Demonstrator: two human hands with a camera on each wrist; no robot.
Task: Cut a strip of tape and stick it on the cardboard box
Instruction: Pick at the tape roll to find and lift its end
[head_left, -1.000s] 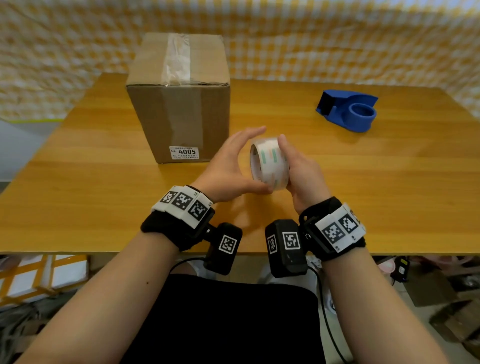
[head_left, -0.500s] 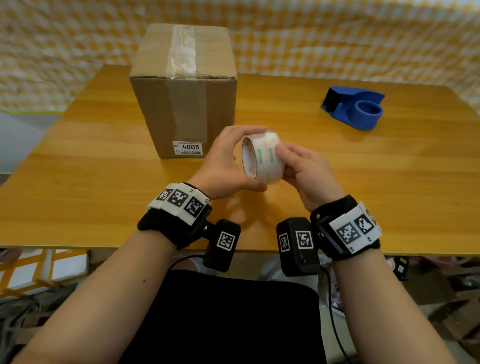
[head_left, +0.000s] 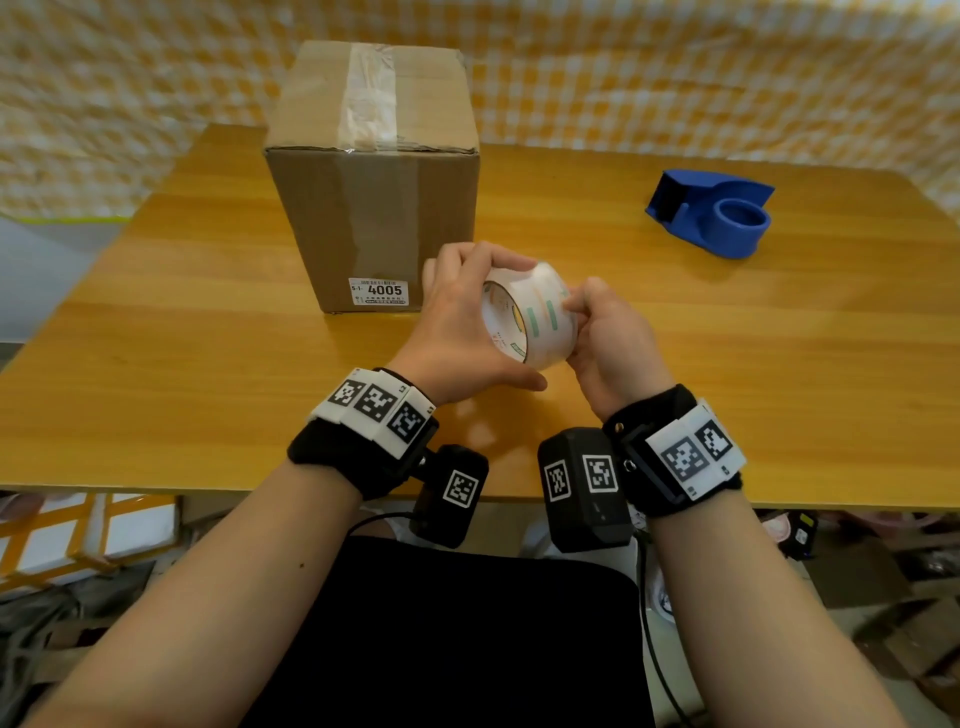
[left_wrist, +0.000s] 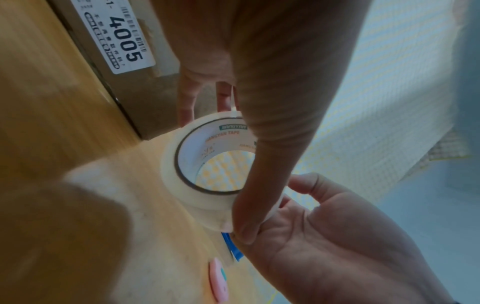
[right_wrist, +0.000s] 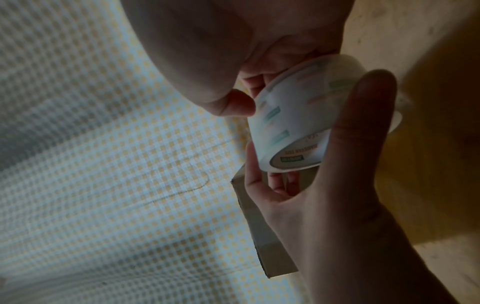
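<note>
A white roll of tape (head_left: 530, 319) with green marks hangs above the table's front middle, between both hands. My left hand (head_left: 462, 325) grips it, fingers over the top and thumb underneath. My right hand (head_left: 602, 332) has its fingers curled against the roll's outer face, and its thumb tip (right_wrist: 233, 105) touches the roll (right_wrist: 298, 115). No loose strip of tape shows. The cardboard box (head_left: 374, 182) stands upright just behind my left hand, with clear tape along its top seam and a "4005" label low on its front. In the left wrist view I look through the roll's core (left_wrist: 187, 164).
A blue tape dispenser (head_left: 711, 213) with no roll in it sits at the back right of the wooden table (head_left: 182, 338). A yellow checked cloth hangs behind the table. Clutter lies on the floor below the table's front edge.
The roll has tilted, so its open core now faces left. My right hand went from lying flat on the roll's side to curling its fingers onto the outer face.
</note>
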